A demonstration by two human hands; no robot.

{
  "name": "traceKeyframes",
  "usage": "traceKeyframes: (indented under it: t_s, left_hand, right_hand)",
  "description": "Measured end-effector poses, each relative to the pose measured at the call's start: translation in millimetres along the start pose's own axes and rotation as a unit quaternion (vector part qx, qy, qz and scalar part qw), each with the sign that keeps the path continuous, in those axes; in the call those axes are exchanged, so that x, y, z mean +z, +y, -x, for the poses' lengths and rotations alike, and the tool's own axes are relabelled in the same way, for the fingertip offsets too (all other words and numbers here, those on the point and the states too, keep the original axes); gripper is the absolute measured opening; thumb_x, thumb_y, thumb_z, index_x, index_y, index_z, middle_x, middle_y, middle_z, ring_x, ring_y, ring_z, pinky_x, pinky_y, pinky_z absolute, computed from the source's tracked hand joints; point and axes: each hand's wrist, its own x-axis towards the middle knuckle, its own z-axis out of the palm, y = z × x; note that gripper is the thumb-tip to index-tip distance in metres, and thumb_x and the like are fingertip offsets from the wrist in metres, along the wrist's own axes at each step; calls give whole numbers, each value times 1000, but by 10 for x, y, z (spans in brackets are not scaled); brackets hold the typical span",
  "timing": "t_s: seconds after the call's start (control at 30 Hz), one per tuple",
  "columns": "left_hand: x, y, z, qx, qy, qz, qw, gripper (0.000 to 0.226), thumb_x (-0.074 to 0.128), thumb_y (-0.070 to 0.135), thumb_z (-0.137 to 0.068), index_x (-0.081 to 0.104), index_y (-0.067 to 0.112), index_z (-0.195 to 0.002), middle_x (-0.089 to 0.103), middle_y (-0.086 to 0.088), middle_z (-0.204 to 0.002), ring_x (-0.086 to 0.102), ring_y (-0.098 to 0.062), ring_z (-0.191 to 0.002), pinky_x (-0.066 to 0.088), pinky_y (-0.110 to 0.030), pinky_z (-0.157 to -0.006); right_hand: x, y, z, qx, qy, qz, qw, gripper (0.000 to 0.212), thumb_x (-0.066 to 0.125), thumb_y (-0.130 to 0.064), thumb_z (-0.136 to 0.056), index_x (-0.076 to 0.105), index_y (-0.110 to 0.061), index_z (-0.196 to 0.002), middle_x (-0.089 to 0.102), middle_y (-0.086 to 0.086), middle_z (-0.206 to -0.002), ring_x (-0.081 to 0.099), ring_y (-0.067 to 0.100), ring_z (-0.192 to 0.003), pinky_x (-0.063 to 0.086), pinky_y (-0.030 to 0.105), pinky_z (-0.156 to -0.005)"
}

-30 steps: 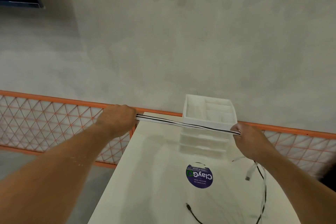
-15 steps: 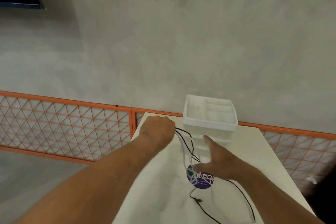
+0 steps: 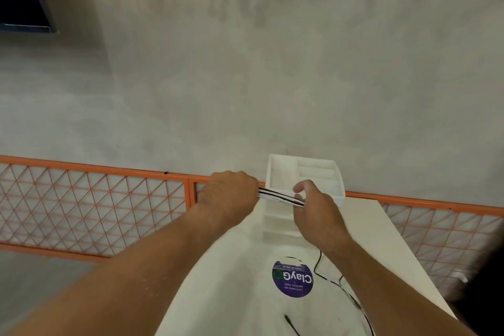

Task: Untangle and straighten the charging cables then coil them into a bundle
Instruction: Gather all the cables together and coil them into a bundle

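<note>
A short taut stretch of black and white charging cables (image 3: 281, 197) runs between my two hands above the white table (image 3: 234, 281). My left hand (image 3: 227, 194) is a closed fist around the cables' left end. My right hand (image 3: 313, 207) pinches the same cables just to the right, thumb and forefinger on them, other fingers loose. Below my right wrist a slack black cable tail (image 3: 341, 285) trails over the table toward the near edge. A black plug end (image 3: 287, 318) lies on the table near the bottom.
A white drawer organiser (image 3: 334, 194) with open top compartments stands at the table's far end, right behind the hands. A round purple sticker (image 3: 293, 278) marks the tabletop. An orange mesh fence (image 3: 92, 199) and a grey concrete wall lie beyond.
The hands first came together and the cables went slack. Now my right hand has risen from the table and grips the cables close to my left hand, a short stretch taut again.
</note>
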Motion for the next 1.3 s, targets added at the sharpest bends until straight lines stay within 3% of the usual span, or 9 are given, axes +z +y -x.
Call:
traceKeyframes:
  t_s: [0.17,0.3,0.47,0.77,0.97,1.1,1.17,1.23,1.3]
  left_hand:
    - [102,-397,85,-51,-2,22,998,24,34,29,-99,56,20,-102,58,-1,-88,58,-23,-78,36,-31,-63]
    - [259,-664,135,-83,-21,41,995,22,34,29,-98,55,22,-98,47,4,-77,51,-20,-70,41,-30,-62]
    - [491,-824,299,-121,-25,89,988,20,37,30,-96,53,26,-84,47,8,-67,51,-16,-64,35,-27,-55]
    - [991,-971,510,-201,-45,158,966,24,38,32,-97,61,27,-98,58,8,-75,57,-13,-68,43,-27,-58]
    - [1075,-603,552,-187,-126,222,948,28,45,51,-92,55,25,-94,65,3,-93,57,-17,-84,41,-35,-79]
    - [914,-176,477,-120,-124,370,913,71,60,59,-83,36,24,-140,43,2,-144,44,-20,-126,36,-42,-106]
    - [740,12,377,-87,-88,447,886,78,64,53,-83,30,24,-146,36,6,-149,37,-16,-134,32,-36,-110]
    - [552,131,283,-65,-66,536,839,52,66,39,-84,48,26,-131,55,9,-128,53,-10,-115,43,-25,-93]
    - [393,182,208,-45,-69,594,800,6,61,23,-86,59,26,-92,67,8,-88,60,-6,-76,46,-25,-68]
  right_hand:
    - [-176,192,-27,-6,-2,94,996,29,50,-18,-93,49,-27,-121,63,-5,-93,60,18,-82,49,30,-69]
    - [-234,289,-35,-4,-3,127,992,27,48,-18,-94,49,-28,-119,67,-4,-116,62,19,-96,52,33,-79]
    - [-320,297,-89,-6,1,161,987,24,49,-21,-94,50,-27,-117,68,-5,-112,62,20,-85,52,32,-71]
    - [-404,188,-90,-23,13,194,981,26,45,-18,-93,50,-27,-117,67,-1,-100,62,23,-83,54,36,-74]
    - [-456,-169,-169,-64,18,221,973,35,42,-13,-90,48,-25,-123,65,4,-110,60,28,-94,50,35,-78]
    - [-313,-449,-146,-119,-28,281,952,36,39,-12,-92,45,-20,-126,64,9,-107,60,32,-93,49,37,-75]
    - [-214,-538,-128,-149,-53,310,937,33,40,-11,-92,45,-17,-124,64,9,-105,61,32,-91,49,38,-73]
    - [-140,-597,-116,-165,-76,329,927,32,44,-12,-92,44,-15,-124,63,9,-104,59,31,-87,46,37,-68]
    - [-121,-634,-106,-171,-98,339,920,32,50,-15,-92,43,-13,-123,62,10,-104,55,29,-81,44,36,-65]
